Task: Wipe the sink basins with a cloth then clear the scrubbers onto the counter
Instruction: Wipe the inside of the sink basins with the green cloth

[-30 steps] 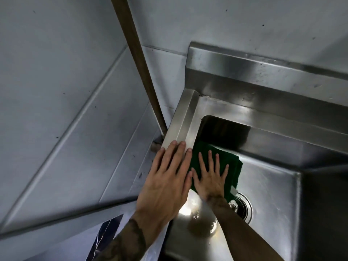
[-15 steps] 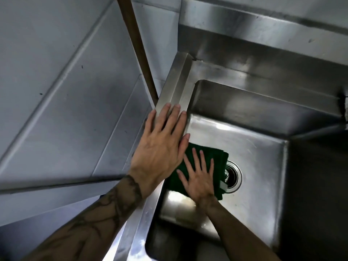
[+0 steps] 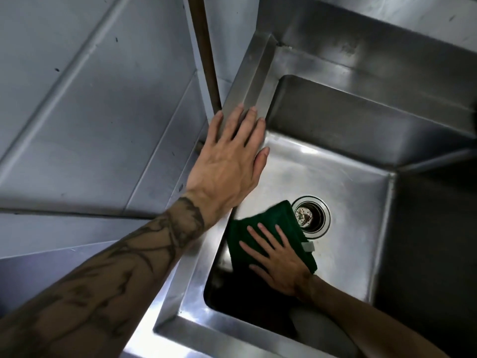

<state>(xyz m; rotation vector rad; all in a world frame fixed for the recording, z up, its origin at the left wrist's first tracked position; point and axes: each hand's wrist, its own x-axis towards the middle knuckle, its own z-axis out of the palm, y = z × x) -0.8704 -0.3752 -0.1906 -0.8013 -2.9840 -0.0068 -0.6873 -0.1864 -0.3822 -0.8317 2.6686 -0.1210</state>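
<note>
Two bare hands work at a stainless steel sink basin [image 3: 335,171], seen from above. The left hand [image 3: 229,161] lies palm down on the raised rim [image 3: 258,73] along the basin's left side. Its fingers are straight and close together, the thumb hangs over the inner edge, and it holds nothing. Its tattooed forearm [image 3: 116,267] runs in from the near left corner.

The right hand [image 3: 278,259] reaches down into the basin. Its fingers are straight and spread, pressing flat on a dark green cloth [image 3: 268,215] without curling round it. The cloth lies on the basin floor in the near-left part, close under the left wall. Its far right corner reaches the ring of the round drain [image 3: 311,215], whose strainer shows pale specks. A small grey tag [image 3: 308,246] sticks out from the cloth's right edge, just beside the right hand.

A brown pole [image 3: 204,47] rises on the far left, between the grey panelled wall [image 3: 90,99] and the sink's rim. A steel backsplash [image 3: 361,34] stands along the far side. The basin's right wall is in deep shadow.
</note>
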